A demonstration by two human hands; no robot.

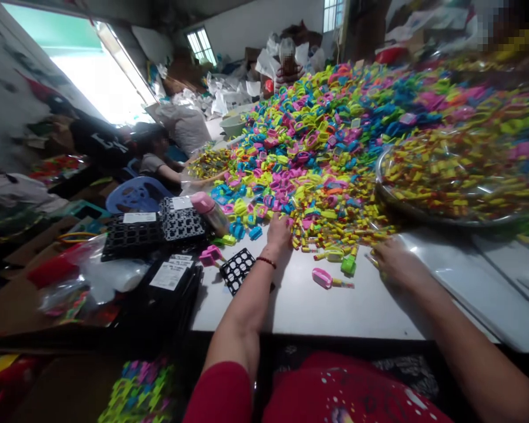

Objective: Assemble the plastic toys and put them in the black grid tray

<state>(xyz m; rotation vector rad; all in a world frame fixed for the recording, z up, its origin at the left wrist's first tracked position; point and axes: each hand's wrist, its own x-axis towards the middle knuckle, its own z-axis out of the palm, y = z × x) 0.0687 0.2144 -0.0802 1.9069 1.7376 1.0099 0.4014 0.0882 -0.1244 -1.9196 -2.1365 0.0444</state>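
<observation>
My left hand [279, 232], with a beaded bracelet on its wrist, reaches to the near edge of a large heap of colourful plastic toy pieces [300, 153]. Its fingers are closed around a pink piece, mostly hidden from me. My right hand [394, 262] is low over the table beside small yellow-and-red tubes [335, 235]. Its fingertips pinch a small tube [372, 259], blurred. Between my hands lie a pink toy piece with a tube attached [330, 279] and a green piece [348, 265]. A black grid tray [238, 270] lies left of my left forearm, beside another pink piece [210, 255].
A round metal basin [381, 176] full of small tubes stands at right. To the left are a pink-capped bottle [208, 208], stacked black trays [132, 235] and a blue plastic chair [136, 194]. People sit farther left; another person's hand [290, 71] shows behind the heap.
</observation>
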